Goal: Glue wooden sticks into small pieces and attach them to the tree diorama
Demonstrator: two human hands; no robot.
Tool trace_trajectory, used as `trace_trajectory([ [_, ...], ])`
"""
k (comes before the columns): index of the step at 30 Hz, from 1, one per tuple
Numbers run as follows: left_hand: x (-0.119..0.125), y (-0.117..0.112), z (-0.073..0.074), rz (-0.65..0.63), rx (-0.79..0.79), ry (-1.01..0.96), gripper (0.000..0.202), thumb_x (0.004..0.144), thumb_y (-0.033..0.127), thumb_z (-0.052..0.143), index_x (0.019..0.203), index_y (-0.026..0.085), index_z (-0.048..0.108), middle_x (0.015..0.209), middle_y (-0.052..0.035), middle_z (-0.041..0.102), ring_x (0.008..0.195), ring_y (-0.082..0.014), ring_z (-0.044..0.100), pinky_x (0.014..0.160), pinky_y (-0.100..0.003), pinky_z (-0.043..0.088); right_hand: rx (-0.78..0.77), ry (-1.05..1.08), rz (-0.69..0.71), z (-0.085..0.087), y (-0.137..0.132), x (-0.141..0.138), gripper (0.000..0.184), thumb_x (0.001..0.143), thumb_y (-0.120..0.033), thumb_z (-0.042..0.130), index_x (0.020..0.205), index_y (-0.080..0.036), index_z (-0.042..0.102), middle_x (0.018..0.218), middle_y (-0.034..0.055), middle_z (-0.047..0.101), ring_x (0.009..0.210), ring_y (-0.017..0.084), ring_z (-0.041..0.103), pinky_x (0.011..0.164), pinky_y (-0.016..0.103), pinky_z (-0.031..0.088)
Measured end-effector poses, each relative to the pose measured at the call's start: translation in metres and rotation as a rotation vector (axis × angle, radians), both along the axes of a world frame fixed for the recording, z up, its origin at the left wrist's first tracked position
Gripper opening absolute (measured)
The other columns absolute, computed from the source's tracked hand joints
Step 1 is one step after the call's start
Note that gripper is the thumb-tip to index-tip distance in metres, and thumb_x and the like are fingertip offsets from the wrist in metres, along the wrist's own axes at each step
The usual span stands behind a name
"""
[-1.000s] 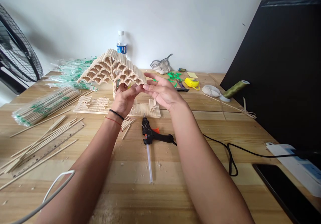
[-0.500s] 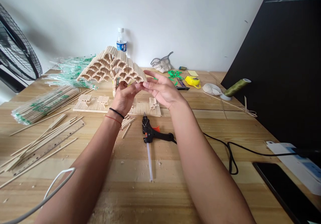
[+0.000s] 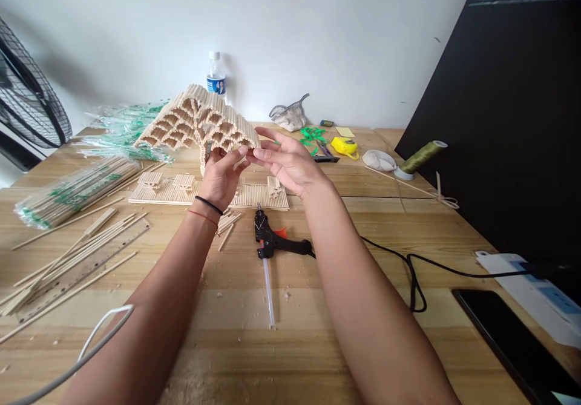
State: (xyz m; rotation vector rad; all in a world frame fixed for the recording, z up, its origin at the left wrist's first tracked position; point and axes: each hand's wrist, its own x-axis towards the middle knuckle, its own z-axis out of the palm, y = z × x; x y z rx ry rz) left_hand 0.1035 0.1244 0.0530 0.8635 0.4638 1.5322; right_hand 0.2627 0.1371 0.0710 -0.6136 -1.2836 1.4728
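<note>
A fan-shaped model of glued wooden sticks point(image 3: 200, 117), with honeycomb-like gaps, is held up above the table. My left hand point(image 3: 222, 175) is closed on its underside near the stem. At the model's right lower corner, my right hand point(image 3: 290, 163) pinches the edge between thumb and fingers. Below and behind my hands lies a flat stick base point(image 3: 170, 192) bearing small stick blocks, partly hidden by my left hand. A black glue gun point(image 3: 267, 235) with a clear glue stick rests on the table in front of the base.
Loose sticks and a clear ruler point(image 3: 86, 272) lie at left, beside a bagged bundle of sticks point(image 3: 77, 190). A bottle point(image 3: 216, 78) stands behind the model. To the right are a yellow tape measure point(image 3: 345, 146), a thread spool point(image 3: 422, 158), a black cable point(image 3: 408, 263) and a phone point(image 3: 512, 338).
The whole view has shifted slightly, so things sit a little further left. Both hands keep their hold on the stick model, with hardly any movement.
</note>
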Motion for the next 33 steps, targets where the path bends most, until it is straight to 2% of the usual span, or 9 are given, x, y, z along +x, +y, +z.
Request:
trace_trajectory([
  [3, 0.000, 0.001, 0.000, 0.009, -0.003, -0.008, 0.033, 0.066, 0.021, 0.092, 0.087, 0.021, 0.067, 0.088, 0.0001, 0.072, 0.093, -0.0173, 0.070, 0.079, -0.026, 0.053, -0.011, 0.010, 0.003, 0.000, 0.001, 0.000, 0.053, 0.068, -0.024, 0.092, 0.115, -0.026, 0.068, 0.105, 0.0022, 0.079, 0.118, 0.025, 0.070, 0.120, 0.050, 0.047],
  [9, 0.000, 0.001, 0.000, 0.000, 0.007, 0.006, 0.038, 0.065, 0.022, 0.093, 0.093, 0.022, 0.068, 0.095, -0.0010, 0.072, 0.105, -0.0225, 0.069, 0.088, -0.032, 0.051, -0.022, 0.041, -0.001, 0.002, -0.001, -0.002, 0.051, 0.069, -0.020, 0.089, 0.116, -0.024, 0.069, 0.104, 0.0009, 0.079, 0.113, 0.023, 0.071, 0.119, 0.047, 0.048],
  [17, -0.003, -0.003, 0.003, -0.028, -0.038, -0.011, 0.038, 0.064, 0.012, 0.089, 0.080, 0.020, 0.055, 0.088, 0.0012, 0.066, 0.094, -0.0179, 0.069, 0.079, -0.028, 0.050, -0.071, 0.082, 0.005, 0.005, -0.004, -0.003, 0.049, 0.071, -0.014, 0.086, 0.115, -0.024, 0.067, 0.096, -0.0008, 0.077, 0.101, 0.021, 0.073, 0.110, 0.043, 0.055],
  [20, -0.008, -0.002, 0.005, -0.028, -0.085, 0.015, 0.035, 0.064, 0.008, 0.079, 0.071, 0.019, 0.047, 0.080, 0.0020, 0.060, 0.075, -0.0114, 0.064, 0.065, -0.023, 0.047, -0.095, 0.083, -0.001, 0.006, -0.004, -0.004, 0.049, 0.071, -0.013, 0.085, 0.115, -0.025, 0.066, 0.094, -0.0008, 0.076, 0.099, 0.021, 0.074, 0.110, 0.043, 0.055],
  [22, -0.013, -0.002, 0.007, -0.120, -0.104, 0.109, 0.027, 0.064, 0.011, 0.071, 0.069, 0.019, 0.046, 0.071, 0.0035, 0.052, 0.059, -0.0073, 0.053, 0.053, -0.020, 0.040, -0.104, 0.086, -0.002, 0.007, -0.003, -0.005, 0.049, 0.071, -0.012, 0.085, 0.115, -0.024, 0.066, 0.093, -0.0007, 0.076, 0.097, 0.020, 0.074, 0.110, 0.044, 0.055],
  [25, -0.020, -0.004, 0.012, -0.422, -0.114, 0.410, 0.018, 0.065, 0.022, 0.066, 0.068, 0.020, 0.048, 0.059, 0.0065, 0.038, 0.043, -0.0047, 0.035, 0.040, -0.018, 0.024, -0.111, 0.089, -0.014, 0.008, -0.003, -0.006, 0.051, 0.070, -0.010, 0.086, 0.115, -0.024, 0.066, 0.091, -0.0014, 0.074, 0.094, 0.020, 0.074, 0.109, 0.043, 0.056],
  [27, -0.024, -0.008, 0.018, -0.579, -0.137, 0.560, 0.018, 0.065, 0.025, 0.067, 0.063, 0.019, 0.050, 0.055, 0.0061, 0.039, 0.039, -0.0044, 0.031, 0.037, -0.019, 0.018, -0.119, 0.094, -0.018, 0.009, -0.004, -0.006, 0.052, 0.069, -0.010, 0.086, 0.114, -0.025, 0.066, 0.091, -0.0018, 0.073, 0.093, 0.019, 0.074, 0.107, 0.041, 0.058],
  [31, -0.030, -0.020, 0.045, -0.721, -0.125, 0.804, 0.012, 0.067, 0.018, 0.073, 0.063, 0.015, 0.061, 0.052, -0.0006, 0.054, 0.039, -0.0079, 0.045, 0.036, -0.018, 0.022, -0.125, 0.110, -0.013, 0.012, -0.006, -0.006, 0.053, 0.068, -0.009, 0.088, 0.114, -0.024, 0.067, 0.091, -0.0017, 0.073, 0.090, 0.018, 0.075, 0.101, 0.036, 0.061],
  [33, -0.035, -0.028, 0.065, -0.677, 0.028, 1.095, 0.011, 0.072, 0.020, 0.071, 0.067, 0.016, 0.063, 0.051, -0.0026, 0.062, 0.041, -0.0100, 0.052, 0.038, -0.018, 0.031, -0.128, 0.114, -0.012, 0.014, -0.007, -0.007, 0.054, 0.068, -0.008, 0.088, 0.115, -0.024, 0.067, 0.092, -0.0016, 0.073, 0.090, 0.017, 0.075, 0.100, 0.034, 0.061],
])
